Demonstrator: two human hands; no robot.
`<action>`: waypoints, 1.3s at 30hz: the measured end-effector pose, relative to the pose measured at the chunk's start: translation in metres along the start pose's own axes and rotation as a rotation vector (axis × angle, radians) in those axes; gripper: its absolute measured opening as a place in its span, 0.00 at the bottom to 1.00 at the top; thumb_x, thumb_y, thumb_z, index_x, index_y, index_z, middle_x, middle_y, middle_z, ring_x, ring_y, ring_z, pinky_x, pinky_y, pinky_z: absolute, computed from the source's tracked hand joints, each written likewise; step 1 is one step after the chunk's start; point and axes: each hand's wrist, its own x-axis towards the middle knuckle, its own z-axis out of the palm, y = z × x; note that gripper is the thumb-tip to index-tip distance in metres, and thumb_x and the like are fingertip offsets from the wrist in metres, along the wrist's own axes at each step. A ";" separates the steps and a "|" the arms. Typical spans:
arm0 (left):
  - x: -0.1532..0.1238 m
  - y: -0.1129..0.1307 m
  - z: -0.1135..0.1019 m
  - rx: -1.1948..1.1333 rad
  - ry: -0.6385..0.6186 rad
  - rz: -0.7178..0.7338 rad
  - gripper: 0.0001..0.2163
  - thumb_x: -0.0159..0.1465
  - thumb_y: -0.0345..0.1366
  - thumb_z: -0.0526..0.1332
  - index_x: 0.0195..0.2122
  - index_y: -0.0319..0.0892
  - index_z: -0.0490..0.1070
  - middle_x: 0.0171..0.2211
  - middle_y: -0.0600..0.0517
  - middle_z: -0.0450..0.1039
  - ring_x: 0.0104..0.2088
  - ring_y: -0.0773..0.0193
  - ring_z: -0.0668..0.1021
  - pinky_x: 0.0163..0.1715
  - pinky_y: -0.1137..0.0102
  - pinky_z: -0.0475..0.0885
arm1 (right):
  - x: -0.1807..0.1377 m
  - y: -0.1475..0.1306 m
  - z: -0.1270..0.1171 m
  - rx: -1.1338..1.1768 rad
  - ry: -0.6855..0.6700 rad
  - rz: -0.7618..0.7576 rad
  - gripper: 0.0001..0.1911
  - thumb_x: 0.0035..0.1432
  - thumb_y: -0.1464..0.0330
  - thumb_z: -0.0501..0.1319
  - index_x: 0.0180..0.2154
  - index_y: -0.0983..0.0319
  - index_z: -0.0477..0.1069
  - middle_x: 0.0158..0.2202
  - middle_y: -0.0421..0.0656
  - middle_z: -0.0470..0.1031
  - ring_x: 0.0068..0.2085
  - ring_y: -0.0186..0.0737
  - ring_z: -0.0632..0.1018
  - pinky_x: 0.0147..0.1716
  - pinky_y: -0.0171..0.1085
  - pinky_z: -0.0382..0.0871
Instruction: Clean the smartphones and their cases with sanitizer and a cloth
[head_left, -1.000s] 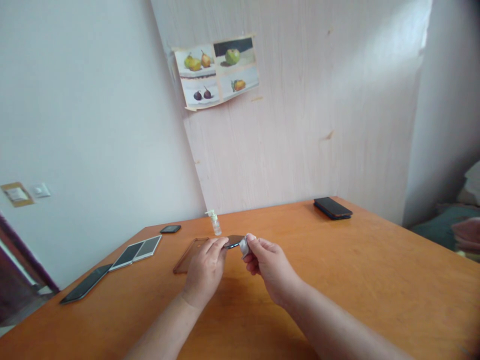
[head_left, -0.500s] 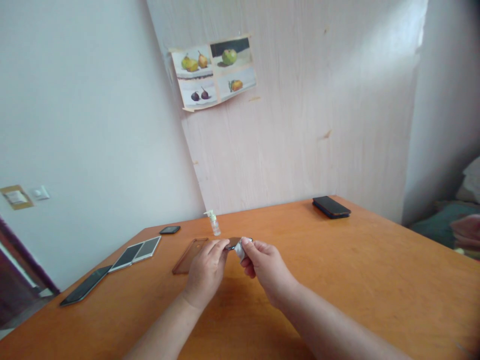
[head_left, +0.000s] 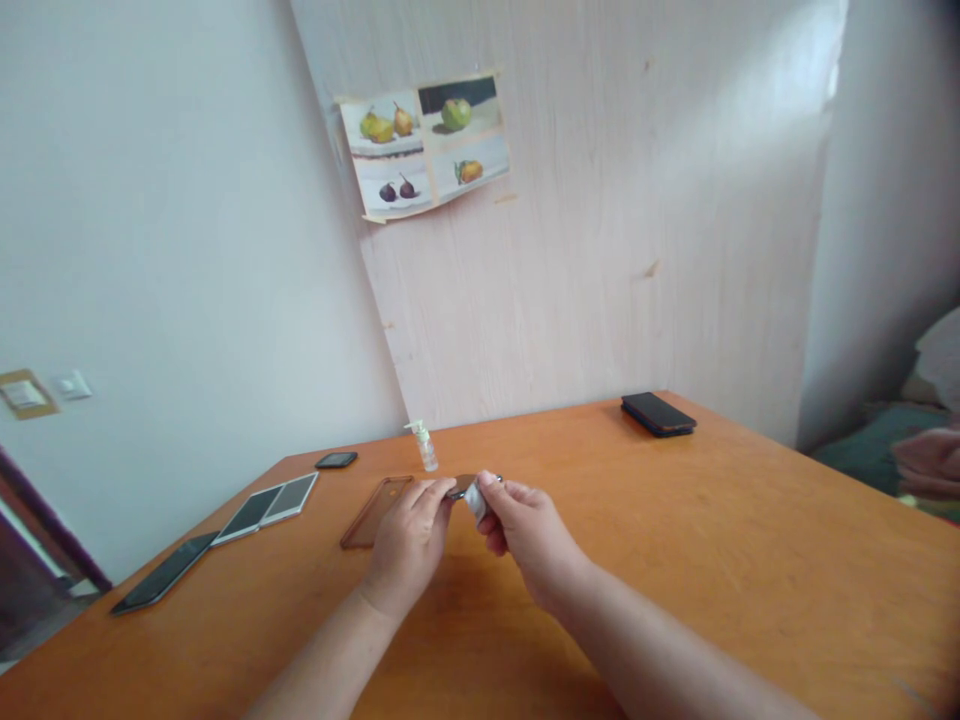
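Note:
Both my hands meet over the middle of the orange wooden table (head_left: 712, 560). My left hand (head_left: 409, 540) is closed, its fingertips pinching the near edge of a dark phone (head_left: 463, 486) that lies flat between the hands. My right hand (head_left: 525, 530) is closed on a small grey-white wad, perhaps a wipe (head_left: 475, 501), pressed against the phone's right end. A brown translucent phone case (head_left: 371, 510) lies just left of my left hand.
A small clear pump bottle (head_left: 425, 446) stands behind the hands. At the left lie a small black phone (head_left: 336, 460), two light-framed phones (head_left: 266, 505) and a dark phone (head_left: 161, 573). A black phone (head_left: 658, 413) rests far right. A fruit picture (head_left: 424, 145) hangs on the wall.
My right hand with the wad has slid left along the phone towards my left hand, covering more of the phone. The view has drifted slightly.

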 end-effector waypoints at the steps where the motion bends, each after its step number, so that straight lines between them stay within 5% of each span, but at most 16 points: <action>1: 0.000 0.000 0.000 -0.019 -0.013 0.004 0.10 0.68 0.31 0.53 0.48 0.43 0.70 0.44 0.46 0.76 0.45 0.58 0.77 0.46 0.61 0.73 | -0.003 0.001 0.005 -0.013 -0.049 -0.003 0.28 0.52 0.43 0.61 0.24 0.63 0.67 0.18 0.37 0.66 0.18 0.28 0.64 0.18 0.31 0.54; 4: 0.000 0.000 -0.001 -0.052 -0.041 0.007 0.11 0.69 0.31 0.53 0.49 0.44 0.70 0.44 0.47 0.76 0.45 0.59 0.77 0.46 0.62 0.73 | -0.005 0.002 0.010 -0.026 -0.096 -0.009 0.28 0.52 0.43 0.61 0.23 0.62 0.66 0.17 0.37 0.65 0.17 0.28 0.63 0.18 0.32 0.54; 10: 0.001 0.000 0.001 0.026 0.010 -0.025 0.10 0.68 0.33 0.55 0.49 0.45 0.70 0.43 0.48 0.76 0.44 0.58 0.77 0.46 0.61 0.73 | 0.004 -0.005 -0.010 0.010 0.107 -0.006 0.26 0.51 0.44 0.62 0.25 0.62 0.68 0.18 0.38 0.67 0.18 0.28 0.63 0.18 0.31 0.53; 17: -0.001 -0.003 -0.001 -0.051 -0.035 0.004 0.11 0.68 0.31 0.53 0.50 0.44 0.69 0.45 0.47 0.75 0.45 0.59 0.76 0.46 0.63 0.73 | -0.006 0.002 0.010 -0.030 -0.086 0.009 0.28 0.50 0.43 0.61 0.22 0.62 0.67 0.17 0.37 0.65 0.18 0.28 0.63 0.18 0.31 0.53; 24: 0.000 -0.002 0.002 0.006 -0.020 -0.031 0.10 0.69 0.33 0.55 0.50 0.44 0.70 0.44 0.47 0.75 0.44 0.58 0.76 0.47 0.60 0.73 | 0.006 -0.006 -0.011 -0.002 0.092 0.007 0.27 0.52 0.43 0.61 0.25 0.63 0.69 0.17 0.37 0.66 0.18 0.28 0.63 0.17 0.31 0.52; 31: -0.001 0.000 -0.002 -0.089 -0.043 -0.004 0.12 0.68 0.31 0.54 0.50 0.44 0.70 0.44 0.47 0.76 0.45 0.58 0.77 0.46 0.62 0.73 | -0.006 0.005 0.011 -0.071 -0.129 -0.024 0.29 0.51 0.42 0.60 0.22 0.62 0.66 0.16 0.37 0.65 0.18 0.28 0.63 0.18 0.32 0.53; 39: 0.001 0.000 0.001 -0.021 -0.003 -0.027 0.10 0.68 0.34 0.55 0.49 0.45 0.71 0.43 0.47 0.76 0.44 0.58 0.77 0.46 0.62 0.73 | 0.003 -0.008 -0.007 -0.019 0.046 0.006 0.28 0.52 0.44 0.60 0.23 0.62 0.67 0.17 0.36 0.65 0.17 0.28 0.62 0.18 0.32 0.52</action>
